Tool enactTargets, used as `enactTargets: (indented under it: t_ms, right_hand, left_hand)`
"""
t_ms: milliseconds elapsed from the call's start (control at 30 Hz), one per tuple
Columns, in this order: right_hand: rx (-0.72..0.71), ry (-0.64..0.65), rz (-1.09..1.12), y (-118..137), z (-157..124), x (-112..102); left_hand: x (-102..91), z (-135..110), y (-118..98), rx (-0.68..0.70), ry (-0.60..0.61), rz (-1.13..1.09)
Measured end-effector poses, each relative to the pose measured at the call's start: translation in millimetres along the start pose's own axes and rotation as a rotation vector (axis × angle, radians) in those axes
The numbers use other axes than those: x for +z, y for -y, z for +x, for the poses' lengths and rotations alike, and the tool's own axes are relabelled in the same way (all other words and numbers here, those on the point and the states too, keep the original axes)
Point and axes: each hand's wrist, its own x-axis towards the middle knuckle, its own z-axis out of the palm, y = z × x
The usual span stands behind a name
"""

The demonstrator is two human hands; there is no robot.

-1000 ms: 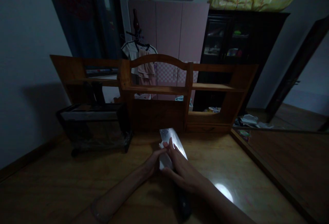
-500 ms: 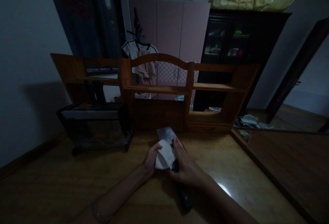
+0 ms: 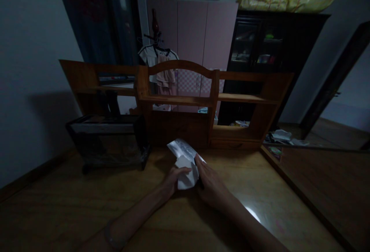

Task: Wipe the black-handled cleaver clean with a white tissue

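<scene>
My left hand pinches a folded white tissue against the lower part of a broad, shiny blade. The blade belongs to a cleaver, tilted with its far end toward the upper left. My right hand is closed around its dark handle, which the palm mostly hides; its extended fingers lie along the blade's right edge. Both hands are close together above the front middle of the wooden desk.
A wooden shelf unit runs along the desk's back. At left stands a dark box-like holder with black handle-like shapes on top. A raised edge borders the desk at right. Behind are a pink wardrobe and a dark cabinet.
The cleaver has turned, its blade swinging up and left and now catching more light. My left thumb has moved across the tissue. The handle that stuck out below my right hand is now hidden.
</scene>
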Motion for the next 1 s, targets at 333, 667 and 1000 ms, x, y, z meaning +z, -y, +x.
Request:
enactTargets:
  t_ms: [333, 667, 1000]
  right_hand:
    - [0.085, -0.155, -0.01, 3, 8, -4]
    - [0.352, -0.519, 0.414, 0, 10, -38]
    - [0.719, -0.511, 1.478, -16, 18, -24]
  left_hand:
    - [4.0, -3, 3, 0.071, 0.197, -0.011]
    - [18.6, -18, -18, 0.105, 0.317, -0.061]
    - [-12.4, 18, -30, 0.274, -0.205, -0.133]
